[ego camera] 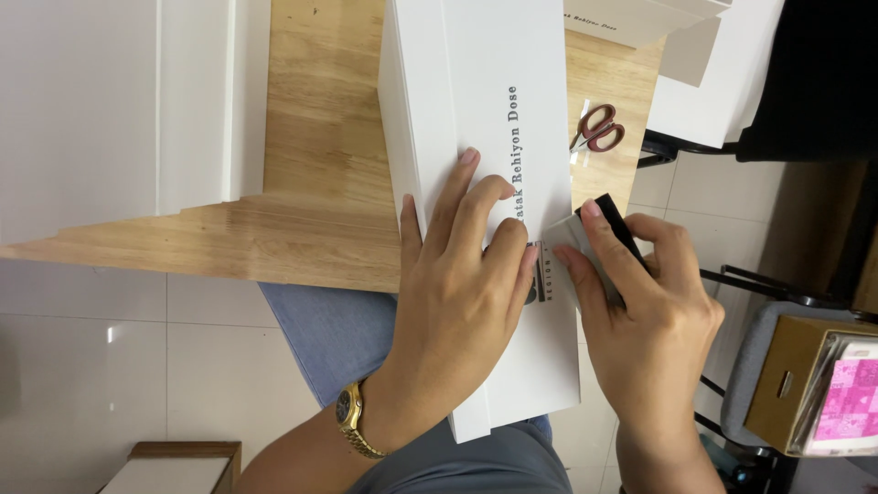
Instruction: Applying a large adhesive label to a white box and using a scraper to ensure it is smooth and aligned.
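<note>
Head view: I am looking down on a long white box [485, 137] that is lying across the edge of a light wooden table [320, 183] and jutting out over my lap, its near end hanging past the table edge above my blue trousers [338, 338].

My left hand [457, 293] is lying flat on the box's top face, fingers spread and pressing down, fingertips resting beside a line of dark printed lettering that is running along the length of the box. A gold wristwatch [352, 419] is sitting on that wrist.

My right hand [640, 302] is closing around a small black block [615, 224], held between thumb and fingers against the right edge of the box, just beside my left fingertips. A pale grey label [562, 242] is showing under the block where it is meeting the box; I cannot tell whether the label is already stuck down.

Packages and other things:
- More white flat boxes [119, 101] are standing on the table at the left, well apart from my hands.
- Another white box [640, 18] with dark print is lying at the far end, beyond the long one.
- Red-handled scissors [599, 128] are lying on the table just right of the long box.
- A brown cardboard box [796, 384] with a pink packet [846, 402] against it is sitting on a grey chair at lower right.
</note>
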